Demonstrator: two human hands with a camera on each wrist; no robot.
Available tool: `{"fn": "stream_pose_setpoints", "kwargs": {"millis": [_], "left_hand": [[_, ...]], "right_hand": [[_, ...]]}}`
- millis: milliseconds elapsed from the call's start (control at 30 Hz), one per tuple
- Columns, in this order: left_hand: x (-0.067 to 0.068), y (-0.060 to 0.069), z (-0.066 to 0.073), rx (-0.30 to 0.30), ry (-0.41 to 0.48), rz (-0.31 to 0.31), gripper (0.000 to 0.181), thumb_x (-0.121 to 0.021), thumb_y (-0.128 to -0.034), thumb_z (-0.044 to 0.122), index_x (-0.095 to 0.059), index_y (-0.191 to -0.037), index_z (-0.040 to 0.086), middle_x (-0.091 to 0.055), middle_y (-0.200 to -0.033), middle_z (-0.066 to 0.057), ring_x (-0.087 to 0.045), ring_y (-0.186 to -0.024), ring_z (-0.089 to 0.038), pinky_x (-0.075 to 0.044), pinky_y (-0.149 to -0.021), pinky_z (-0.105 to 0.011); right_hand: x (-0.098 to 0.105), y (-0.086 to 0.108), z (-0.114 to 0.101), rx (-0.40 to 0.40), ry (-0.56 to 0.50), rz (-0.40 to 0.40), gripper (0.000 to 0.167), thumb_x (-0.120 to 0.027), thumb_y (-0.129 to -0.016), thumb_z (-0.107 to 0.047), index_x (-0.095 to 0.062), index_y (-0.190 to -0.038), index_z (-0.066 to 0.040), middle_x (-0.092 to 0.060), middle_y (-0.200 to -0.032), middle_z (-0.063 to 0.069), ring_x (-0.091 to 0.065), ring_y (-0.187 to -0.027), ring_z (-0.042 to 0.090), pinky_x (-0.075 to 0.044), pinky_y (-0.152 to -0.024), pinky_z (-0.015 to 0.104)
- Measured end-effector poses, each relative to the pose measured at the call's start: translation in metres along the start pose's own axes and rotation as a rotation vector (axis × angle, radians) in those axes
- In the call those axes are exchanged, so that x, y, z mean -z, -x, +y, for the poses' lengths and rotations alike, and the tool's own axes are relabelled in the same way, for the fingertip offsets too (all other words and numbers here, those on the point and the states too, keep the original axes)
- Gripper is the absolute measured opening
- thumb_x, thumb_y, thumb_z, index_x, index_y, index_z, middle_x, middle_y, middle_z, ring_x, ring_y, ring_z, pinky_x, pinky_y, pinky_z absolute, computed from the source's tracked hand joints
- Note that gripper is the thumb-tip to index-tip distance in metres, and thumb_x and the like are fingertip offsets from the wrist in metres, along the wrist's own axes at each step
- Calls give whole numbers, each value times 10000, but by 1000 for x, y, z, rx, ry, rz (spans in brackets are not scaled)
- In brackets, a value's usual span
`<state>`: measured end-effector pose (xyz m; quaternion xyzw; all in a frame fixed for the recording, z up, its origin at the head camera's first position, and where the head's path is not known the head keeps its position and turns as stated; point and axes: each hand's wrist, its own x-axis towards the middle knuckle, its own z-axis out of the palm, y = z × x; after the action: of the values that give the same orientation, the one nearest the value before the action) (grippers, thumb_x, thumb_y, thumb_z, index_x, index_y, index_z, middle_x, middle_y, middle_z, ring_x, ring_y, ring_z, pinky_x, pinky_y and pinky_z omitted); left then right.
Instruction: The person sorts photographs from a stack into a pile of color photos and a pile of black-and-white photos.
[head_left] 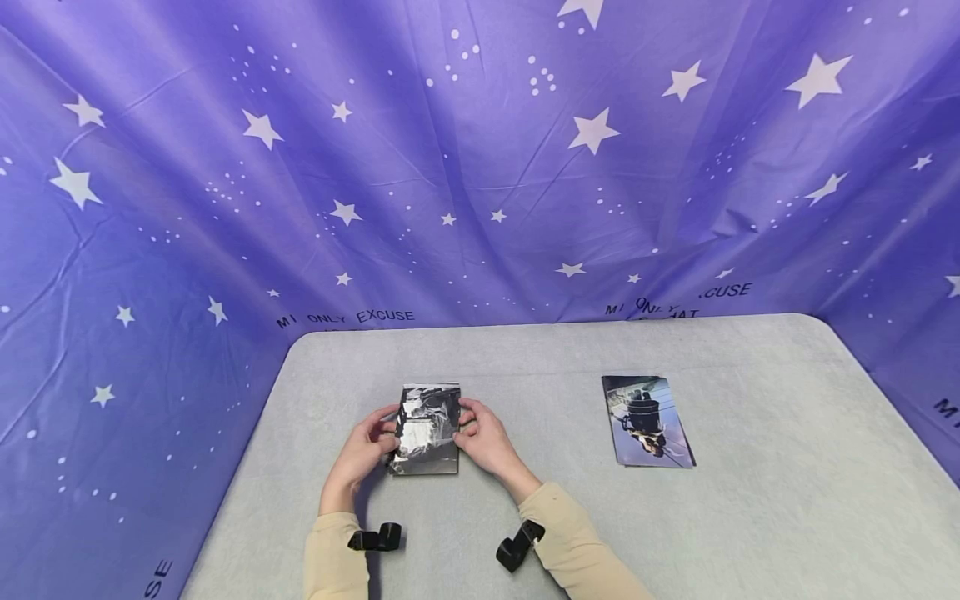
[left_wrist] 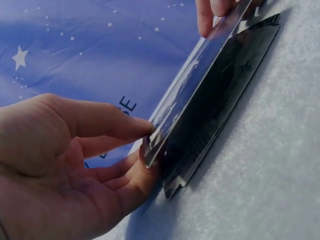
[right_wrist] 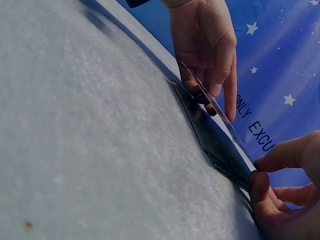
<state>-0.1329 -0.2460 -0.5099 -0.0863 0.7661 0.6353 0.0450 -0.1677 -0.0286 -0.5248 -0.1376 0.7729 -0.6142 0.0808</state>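
Both hands hold a glossy black-and-white photo card [head_left: 427, 429] by its opposite edges, left of the table's middle. My left hand [head_left: 360, 454] pinches the left edge between thumb and fingers. At the opposite edge, the thumb and fingers of my right hand [head_left: 486, 440] grip the card. In the left wrist view the held card [left_wrist: 192, 95] is raised at a slant over a dark, shiny stack of cards [left_wrist: 215, 112] lying on the table. Whether it is one card or several together, I cannot tell.
A second pile of photo cards [head_left: 651, 425], slightly fanned, lies to the right on the grey table [head_left: 540, 500]. A purple star-patterned cloth [head_left: 465, 167] hangs behind and beside the table. Each sleeved forearm wears a black wrist camera [head_left: 517, 546].
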Motion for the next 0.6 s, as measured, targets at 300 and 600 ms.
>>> {"fn": "stream_pose_setpoints", "kwargs": {"millis": [300, 600], "left_hand": [[1, 0, 4, -17, -62, 29, 570, -551, -756, -172, -496, -1319, -104, -548, -929, -168, -494, -706, -128, -419, -555, -200], [2, -1, 2, -33, -114, 57, 512, -575, -763, -172, -537, -1269, -110, -556, -882, -150, -492, -691, -121, -416, -554, -200]], "right_hand": [[-2, -2, -1, -17, 33, -9, 560, -677, -754, 57, -496, -1281, 115, -569, -916, 87, -536, -694, 70, -479, -649, 223], [-3, -2, -1, -23, 87, -21, 570, -682, -761, 33, -494, -1294, 106, -576, -927, 92, -540, -692, 84, -464, -634, 238]]}}
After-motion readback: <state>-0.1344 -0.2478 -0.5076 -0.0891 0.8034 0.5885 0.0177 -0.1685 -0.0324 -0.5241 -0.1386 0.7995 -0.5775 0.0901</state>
